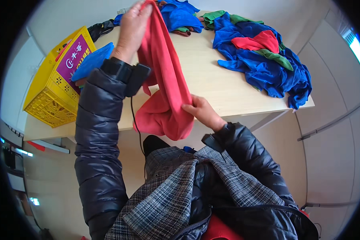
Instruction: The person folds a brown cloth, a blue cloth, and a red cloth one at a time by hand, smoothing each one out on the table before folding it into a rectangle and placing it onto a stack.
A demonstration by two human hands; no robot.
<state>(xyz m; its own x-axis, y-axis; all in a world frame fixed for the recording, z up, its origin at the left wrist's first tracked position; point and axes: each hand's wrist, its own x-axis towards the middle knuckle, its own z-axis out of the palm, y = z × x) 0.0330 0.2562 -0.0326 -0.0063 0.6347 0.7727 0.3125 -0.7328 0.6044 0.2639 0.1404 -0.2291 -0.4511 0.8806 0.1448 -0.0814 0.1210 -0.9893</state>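
A red cloth [164,68] hangs stretched between my two hands, in front of the table's near edge. My left hand [133,30] is raised high and closed on the cloth's upper end. Lower down, my right hand [204,112] grips the cloth's right edge with the thumb on top. The cloth's lower part sags in a loose fold [160,118] below the tabletop's level. Fingertips of both hands are partly hidden by the fabric.
A yellow plastic crate [54,102] stands at the table's left, with a blue cloth [93,62] by its side. Blue, red and green cloths [260,60] lie heaped on the right. Another blue pile [180,16] sits at the back of the pale table [206,76]. A black cable [139,132] hangs from my left wrist.
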